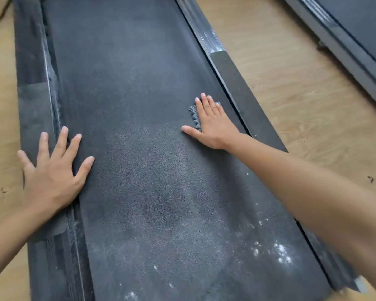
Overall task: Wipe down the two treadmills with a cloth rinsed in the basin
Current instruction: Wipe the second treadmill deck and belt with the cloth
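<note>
Two flat hands, right hand pressing cloth onto belt, left hand splayed on belt edge

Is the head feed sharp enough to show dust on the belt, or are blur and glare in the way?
Head view: belt evenly lit, only a soft sheen up top, white specks readable; right hand on the cloth and left hand fairly sharp; right forearm and lower right corner smeared.

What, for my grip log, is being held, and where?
Nothing is gripped: the right hand presses flat on the cloth; the left hand rests on the treadmill.
</note>
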Demonstrator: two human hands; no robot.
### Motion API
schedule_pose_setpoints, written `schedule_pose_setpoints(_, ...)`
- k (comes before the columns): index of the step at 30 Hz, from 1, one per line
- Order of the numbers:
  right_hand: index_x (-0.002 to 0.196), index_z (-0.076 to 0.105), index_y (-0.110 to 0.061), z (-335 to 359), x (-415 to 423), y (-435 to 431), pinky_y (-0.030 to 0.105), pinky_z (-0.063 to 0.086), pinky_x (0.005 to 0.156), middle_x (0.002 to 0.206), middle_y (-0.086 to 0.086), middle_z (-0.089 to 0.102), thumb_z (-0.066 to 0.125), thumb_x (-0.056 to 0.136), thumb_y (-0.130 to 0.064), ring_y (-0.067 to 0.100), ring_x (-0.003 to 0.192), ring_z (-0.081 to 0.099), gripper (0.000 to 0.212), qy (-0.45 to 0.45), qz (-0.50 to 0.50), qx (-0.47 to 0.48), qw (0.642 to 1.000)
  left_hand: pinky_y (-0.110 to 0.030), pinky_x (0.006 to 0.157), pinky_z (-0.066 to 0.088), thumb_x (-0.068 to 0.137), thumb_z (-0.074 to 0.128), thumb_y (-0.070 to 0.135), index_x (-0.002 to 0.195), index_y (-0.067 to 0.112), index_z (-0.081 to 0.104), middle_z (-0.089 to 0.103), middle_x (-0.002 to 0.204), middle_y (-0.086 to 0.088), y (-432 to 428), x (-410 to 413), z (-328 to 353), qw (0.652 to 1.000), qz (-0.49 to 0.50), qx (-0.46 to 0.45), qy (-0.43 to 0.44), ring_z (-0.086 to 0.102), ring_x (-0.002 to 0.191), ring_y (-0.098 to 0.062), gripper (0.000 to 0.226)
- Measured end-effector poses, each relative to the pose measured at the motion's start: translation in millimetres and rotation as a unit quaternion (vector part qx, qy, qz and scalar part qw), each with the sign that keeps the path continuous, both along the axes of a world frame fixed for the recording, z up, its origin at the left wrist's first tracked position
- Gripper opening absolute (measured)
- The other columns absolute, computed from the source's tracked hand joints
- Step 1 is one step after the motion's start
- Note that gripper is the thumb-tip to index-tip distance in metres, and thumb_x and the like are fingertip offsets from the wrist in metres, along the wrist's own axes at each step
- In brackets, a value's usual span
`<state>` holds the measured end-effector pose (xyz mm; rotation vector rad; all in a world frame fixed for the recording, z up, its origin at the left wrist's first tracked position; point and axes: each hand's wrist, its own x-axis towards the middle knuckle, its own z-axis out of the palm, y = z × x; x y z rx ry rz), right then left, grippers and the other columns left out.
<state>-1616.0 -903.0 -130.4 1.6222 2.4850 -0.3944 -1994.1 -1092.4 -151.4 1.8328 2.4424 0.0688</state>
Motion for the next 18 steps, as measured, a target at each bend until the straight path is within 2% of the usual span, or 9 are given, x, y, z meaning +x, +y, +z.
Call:
schedule_pose_setpoints(3, 0.167, -0.009, -0.012, -2, 26, -35, 0.045, -0.003, 0.131, 0.174, 0.009, -0.017, 0.021, 0.095, -0.086, 0.021, 0.16, -0.019, 0.107, 0.013, 0.01, 0.005, 1.0, -0.08, 0.115, 0.013, 0.097, 0.017, 0.079, 0.164, 0.035, 0.03, 0.004, 0.178, 0.009, 2, 0, 0, 1.0, -0.003, -0.002, 0.015, 0.007, 0.162, -0.034, 0.082)
schedule_pose_setpoints(6, 0.166, -0.012, -0.013, -3, 77, -114, 0.044, -0.002, 0.132, 0.173, 0.007, -0.023, 0.021, 0.098, -0.085, 0.02, 0.159, -0.022, 0.104, -0.001, 0.035, 0.014, 0.999, -0.08, 0.114, 0.013, 0.097, 0.017, 0.078, 0.164, 0.033, 0.031, 0.01, 0.177, 0.008, 2, -2, -2, 1.0, -0.012, 0.002, 0.019, 0.01, 0.161, -0.037, 0.082)
schedule_pose_setpoints(10, 0.167, -0.006, -0.012, 4, 135, -195, 0.041, -0.001, 0.129, 0.174, 0.007, -0.018, 0.028, 0.099, -0.082, 0.022, 0.162, -0.013, 0.103, -0.036, 0.073, -0.013, 0.997, -0.08, 0.116, 0.011, 0.097, 0.018, 0.077, 0.165, 0.033, 0.029, 0.011, 0.177, 0.01, 2, -1, -5, 1.0, -0.007, 0.009, 0.016, 0.006, 0.162, -0.034, 0.081)
schedule_pose_setpoints(13, 0.167, -0.008, -0.013, 1, 122, -160, 0.041, -0.002, 0.13, 0.174, 0.005, -0.02, 0.021, 0.097, -0.085, 0.019, 0.161, -0.018, 0.104, -0.043, 0.075, -0.016, 0.996, -0.078, 0.118, 0.009, 0.097, 0.019, 0.076, 0.166, 0.034, 0.028, 0.007, 0.177, 0.009, 2, -3, -7, 1.0, -0.001, 0.02, 0.01, 0.004, 0.163, -0.032, 0.081)
schedule_pose_setpoints(15, 0.167, -0.01, -0.015, -3, 96, -103, 0.039, -0.006, 0.131, 0.173, 0.004, -0.022, 0.018, 0.094, -0.087, 0.016, 0.159, -0.022, 0.106, -0.025, 0.051, 0.003, 0.998, -0.077, 0.119, 0.009, 0.098, 0.018, 0.076, 0.166, 0.036, 0.027, 0.006, 0.178, 0.008, 2, -5, -8, 1.0, -0.005, 0.024, 0.018, 0.004, 0.163, -0.031, 0.08)
schedule_pose_setpoints(18, 0.167, -0.007, -0.012, -3, 55, -11, 0.038, -0.008, 0.13, 0.174, 0.007, -0.017, 0.021, 0.095, -0.086, 0.019, 0.16, -0.018, 0.107, -0.007, 0.014, 0.012, 1.0, -0.075, 0.119, 0.01, 0.099, 0.015, 0.076, 0.166, 0.036, 0.025, 0.006, 0.177, 0.009, 2, -5, -9, 0.999, -0.011, 0.02, 0.026, 0.004, 0.163, -0.03, 0.079)
